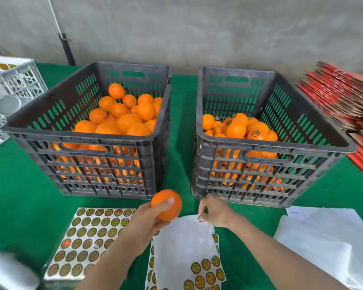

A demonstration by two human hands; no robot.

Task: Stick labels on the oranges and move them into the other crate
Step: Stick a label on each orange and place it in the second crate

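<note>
Your left hand grips a bare orange, right fingers pinch a label. Labelled crate part-filled; source crate left of it heaped.

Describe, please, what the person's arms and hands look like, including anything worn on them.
The left hand and right hand are bare, with no gloves, and no ring, watch or bracelet shows. The left forearm and right forearm are uncovered too; no sleeve reaches into view.

No legible text, even on labels.
</note>
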